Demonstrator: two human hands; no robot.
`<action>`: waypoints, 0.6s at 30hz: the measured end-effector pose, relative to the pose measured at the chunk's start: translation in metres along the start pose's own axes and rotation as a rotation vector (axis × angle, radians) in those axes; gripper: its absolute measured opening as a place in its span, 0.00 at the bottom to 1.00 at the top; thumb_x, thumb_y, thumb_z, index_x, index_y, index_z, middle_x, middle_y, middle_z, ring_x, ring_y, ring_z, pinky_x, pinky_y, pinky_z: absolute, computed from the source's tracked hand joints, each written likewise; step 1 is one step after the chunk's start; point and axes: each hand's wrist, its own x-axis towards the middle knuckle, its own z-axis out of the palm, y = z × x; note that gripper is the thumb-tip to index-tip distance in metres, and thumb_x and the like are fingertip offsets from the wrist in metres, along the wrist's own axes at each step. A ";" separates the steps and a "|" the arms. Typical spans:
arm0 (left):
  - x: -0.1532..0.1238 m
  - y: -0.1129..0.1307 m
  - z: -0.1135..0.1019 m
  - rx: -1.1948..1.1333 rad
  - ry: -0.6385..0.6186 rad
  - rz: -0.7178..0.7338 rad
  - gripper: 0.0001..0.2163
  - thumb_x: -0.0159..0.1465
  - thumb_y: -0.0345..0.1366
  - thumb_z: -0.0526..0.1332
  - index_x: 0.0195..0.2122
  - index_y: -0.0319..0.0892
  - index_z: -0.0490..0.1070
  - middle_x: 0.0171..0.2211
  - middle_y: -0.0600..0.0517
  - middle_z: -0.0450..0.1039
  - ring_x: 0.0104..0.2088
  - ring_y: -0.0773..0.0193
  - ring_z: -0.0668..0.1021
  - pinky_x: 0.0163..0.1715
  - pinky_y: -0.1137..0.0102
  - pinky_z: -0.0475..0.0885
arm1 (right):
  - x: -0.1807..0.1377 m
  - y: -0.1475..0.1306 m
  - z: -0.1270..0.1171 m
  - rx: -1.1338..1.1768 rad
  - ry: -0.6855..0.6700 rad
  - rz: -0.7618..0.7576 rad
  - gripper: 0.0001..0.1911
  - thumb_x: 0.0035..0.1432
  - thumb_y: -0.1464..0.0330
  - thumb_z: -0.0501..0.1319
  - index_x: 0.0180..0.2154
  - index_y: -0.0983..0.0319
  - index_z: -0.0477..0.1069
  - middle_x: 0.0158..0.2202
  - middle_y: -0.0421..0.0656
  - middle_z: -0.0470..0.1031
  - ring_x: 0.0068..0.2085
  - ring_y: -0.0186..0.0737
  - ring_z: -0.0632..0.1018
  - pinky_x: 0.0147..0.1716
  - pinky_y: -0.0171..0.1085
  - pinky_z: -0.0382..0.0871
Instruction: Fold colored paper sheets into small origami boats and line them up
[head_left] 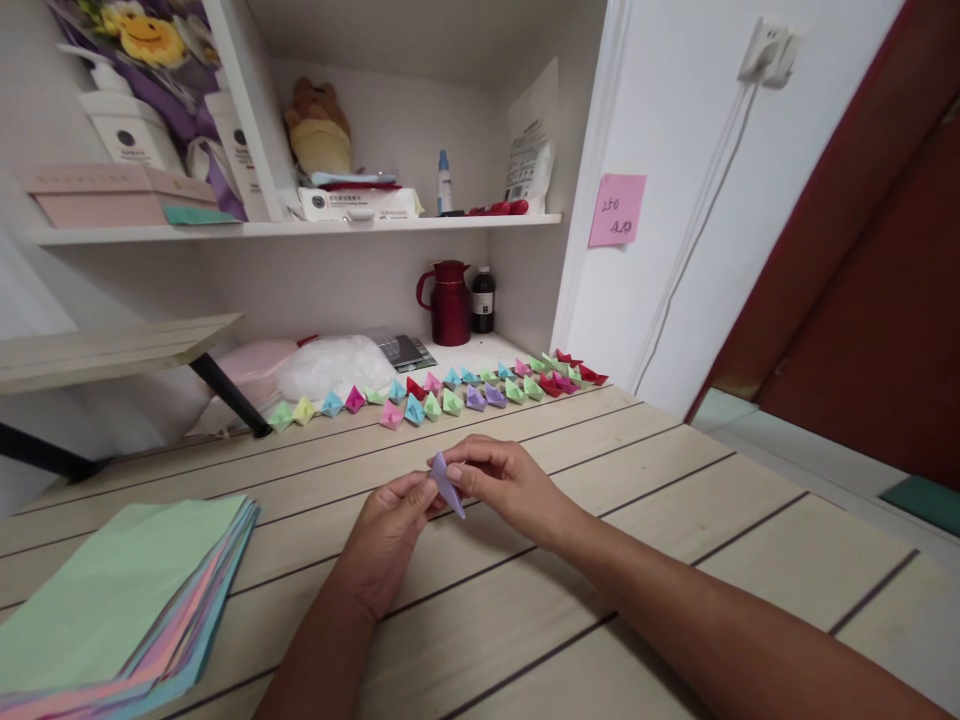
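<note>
Both my hands meet over the middle of the wooden table (pixel 675 560). Between them is a small folded purple paper piece (pixel 447 484), pointed at its lower end. My left hand (pixel 390 535) pinches its left side with thumb and fingers. My right hand (pixel 499 482) grips its top with curled fingers. A stack of coloured paper sheets (pixel 124 600), green on top, lies at the near left. A row of several small folded paper boats (pixel 450 392) in many colours runs along the table's far edge.
A white shelf unit (pixel 300 228) stands behind the table, holding boxes, bottles and a plush toy. Below it are a red jug (pixel 450 303), a dark bottle (pixel 483 298) and a white plastic bag (pixel 334 365). A pink sticky note (pixel 616 210) hangs on the wall.
</note>
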 end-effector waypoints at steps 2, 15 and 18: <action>0.000 0.001 0.000 0.018 -0.004 -0.002 0.10 0.61 0.36 0.64 0.41 0.38 0.79 0.39 0.44 0.80 0.42 0.57 0.78 0.48 0.64 0.67 | 0.000 -0.001 -0.001 -0.009 -0.002 -0.006 0.12 0.57 0.61 0.63 0.39 0.60 0.80 0.40 0.44 0.74 0.37 0.37 0.76 0.39 0.38 0.72; -0.002 0.003 0.002 0.055 -0.003 -0.016 0.10 0.61 0.35 0.64 0.42 0.38 0.79 0.38 0.45 0.80 0.41 0.58 0.77 0.49 0.64 0.67 | 0.001 0.000 -0.002 -0.070 -0.002 -0.043 0.12 0.59 0.61 0.61 0.40 0.60 0.80 0.37 0.44 0.74 0.37 0.37 0.76 0.36 0.37 0.73; -0.001 0.002 0.001 0.051 -0.013 -0.016 0.10 0.61 0.35 0.63 0.41 0.38 0.79 0.38 0.45 0.80 0.42 0.58 0.77 0.50 0.64 0.66 | -0.001 -0.006 -0.001 -0.202 0.027 -0.104 0.11 0.61 0.65 0.60 0.41 0.59 0.80 0.37 0.44 0.75 0.38 0.38 0.76 0.37 0.37 0.73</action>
